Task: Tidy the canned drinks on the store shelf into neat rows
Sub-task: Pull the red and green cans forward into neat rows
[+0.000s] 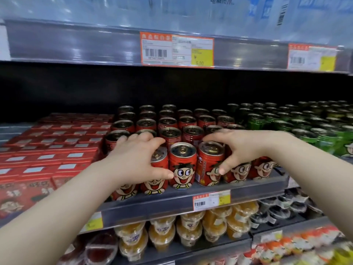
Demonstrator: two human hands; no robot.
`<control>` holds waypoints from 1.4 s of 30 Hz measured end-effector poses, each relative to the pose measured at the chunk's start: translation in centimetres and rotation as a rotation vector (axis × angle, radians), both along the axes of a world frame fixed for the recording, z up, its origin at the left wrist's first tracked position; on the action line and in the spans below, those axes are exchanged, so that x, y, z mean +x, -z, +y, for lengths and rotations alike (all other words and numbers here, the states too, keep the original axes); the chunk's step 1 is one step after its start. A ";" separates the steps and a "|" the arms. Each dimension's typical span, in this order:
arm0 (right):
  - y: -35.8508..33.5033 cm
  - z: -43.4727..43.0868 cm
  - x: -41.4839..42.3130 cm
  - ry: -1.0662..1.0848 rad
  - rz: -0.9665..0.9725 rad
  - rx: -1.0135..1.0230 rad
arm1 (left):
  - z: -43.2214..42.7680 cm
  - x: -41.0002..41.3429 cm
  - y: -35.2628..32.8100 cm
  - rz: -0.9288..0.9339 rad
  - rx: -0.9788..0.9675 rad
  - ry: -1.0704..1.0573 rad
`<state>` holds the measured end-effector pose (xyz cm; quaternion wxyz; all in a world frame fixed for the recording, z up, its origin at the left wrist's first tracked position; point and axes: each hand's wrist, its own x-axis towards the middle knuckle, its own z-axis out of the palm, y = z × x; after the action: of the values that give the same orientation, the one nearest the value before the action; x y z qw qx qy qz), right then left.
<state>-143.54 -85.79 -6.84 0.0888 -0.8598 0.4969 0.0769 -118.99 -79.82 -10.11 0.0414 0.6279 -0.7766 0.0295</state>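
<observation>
Red left can (160,165) gripped by left hand (137,159), fingers curled over top; right hand (246,148) clasps right can (209,165), label turned aside. Both at shelf lip (172,204), front row.

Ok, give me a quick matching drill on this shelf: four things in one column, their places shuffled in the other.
Column one
1 red cartons
2 green cans
3 orange fruit cups
4 right hand

Column two
A one level below the red cans
B gripping a front-row red can
C left of the red cans
D right of the red cans

Pairs: 1-C, 2-D, 3-A, 4-B.
</observation>
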 end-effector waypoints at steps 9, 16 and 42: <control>0.6 -0.3 -2.7 0.126 0.024 -0.068 | -2.3 -4.8 0.3 0.079 0.064 0.163; -0.6 -0.2 -6.7 0.305 0.146 -0.048 | -2.5 -4.9 0.3 0.078 0.081 0.171; 0.6 -1.1 -13.7 0.043 -0.171 -0.171 | -4.8 -15.8 -1.0 0.245 -0.158 0.104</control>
<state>-157.24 -86.92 -7.46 0.0590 -0.8567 0.5107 -0.0413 -134.79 -84.57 -9.11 0.1865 0.5806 -0.7925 0.0114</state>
